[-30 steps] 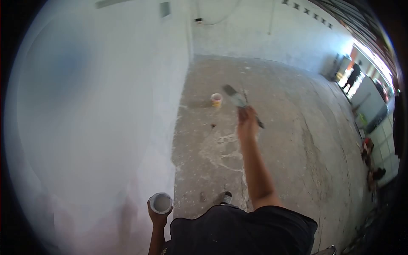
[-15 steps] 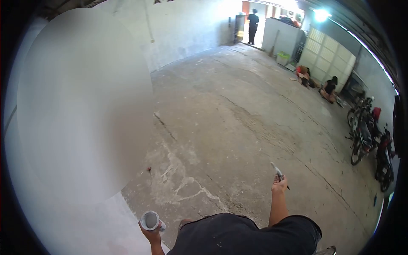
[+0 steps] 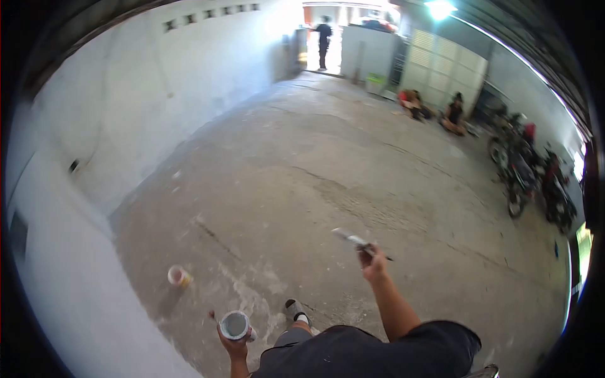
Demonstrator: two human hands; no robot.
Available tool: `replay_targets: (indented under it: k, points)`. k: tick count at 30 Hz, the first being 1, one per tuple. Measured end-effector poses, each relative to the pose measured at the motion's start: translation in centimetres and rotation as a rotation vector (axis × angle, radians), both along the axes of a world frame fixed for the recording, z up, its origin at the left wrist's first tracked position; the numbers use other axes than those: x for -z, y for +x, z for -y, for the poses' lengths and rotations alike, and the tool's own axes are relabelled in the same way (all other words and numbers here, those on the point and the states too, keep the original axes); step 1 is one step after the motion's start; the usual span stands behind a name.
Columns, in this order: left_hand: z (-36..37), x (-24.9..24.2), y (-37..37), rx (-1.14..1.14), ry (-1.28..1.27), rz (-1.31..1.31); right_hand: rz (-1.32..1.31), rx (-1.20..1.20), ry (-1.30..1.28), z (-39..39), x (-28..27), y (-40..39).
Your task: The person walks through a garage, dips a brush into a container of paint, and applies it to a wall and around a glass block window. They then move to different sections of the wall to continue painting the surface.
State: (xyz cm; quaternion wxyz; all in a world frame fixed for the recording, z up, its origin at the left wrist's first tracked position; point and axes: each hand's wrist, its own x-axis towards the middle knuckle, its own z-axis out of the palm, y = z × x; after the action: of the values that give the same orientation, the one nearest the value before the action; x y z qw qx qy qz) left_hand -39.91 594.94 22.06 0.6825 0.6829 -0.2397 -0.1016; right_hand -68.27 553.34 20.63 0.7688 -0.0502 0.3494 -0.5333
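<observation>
At the lower left my left hand (image 3: 234, 346) is wrapped round a tub (image 3: 234, 326) with grey-white contents and a pale rim. My right hand (image 3: 374, 263), right of centre, is closed on the dark handle of a paintbrush (image 3: 354, 239). The brush has a whitish head that points up and left, above the concrete floor. A gap of floor separates the brush from the tub. Another container (image 3: 179, 276), white with some yellow and red, stands on the floor beyond the tub.
White walls (image 3: 157, 82) run along the left. A person (image 3: 324, 43) stands at the far doorway. Two people (image 3: 454, 116) sit on the floor near pale panels at the far right. Motorcycles (image 3: 522, 173) are parked at the right. A green bin (image 3: 375, 83) stands at the back.
The view has turned, showing more of the left wall, the floor container and a foot. My right hand and the brush have moved left and slightly up; the brush now lies flatter.
</observation>
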Motion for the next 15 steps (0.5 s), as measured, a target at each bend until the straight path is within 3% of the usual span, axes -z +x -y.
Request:
replay_targets:
  k: [1,2,3,4,9,12,15]
  points:
    - [1.5,1.8,2.8,0.068,0.011,-0.003,-0.084,-0.034,0.027,-0.1,0.2,3.0]
    - [2.7,4.3,5.9,0.006,0.116,0.021,-0.068,-0.140,0.056,0.8,2.9,5.2]
    - [6.6,4.7,7.2,-0.050,0.223,0.051,-0.117,-0.149,0.118,2.7,1.4,6.2]
    - [9.5,2.6,8.6,0.033,0.066,-0.034,-0.157,-0.168,0.168,3.3,-0.7,8.9]
    - [19.3,0.0,18.6,0.177,0.107,0.027,-0.245,-0.169,0.120,7.1,-1.8,14.0]
    - [26.1,-2.2,22.6,0.171,0.064,0.070,-0.353,-0.041,0.138,10.0,4.1,11.1]
    - [33.2,-4.7,27.5,0.218,0.093,0.129,-0.707,0.079,0.345,11.3,11.4,4.9]
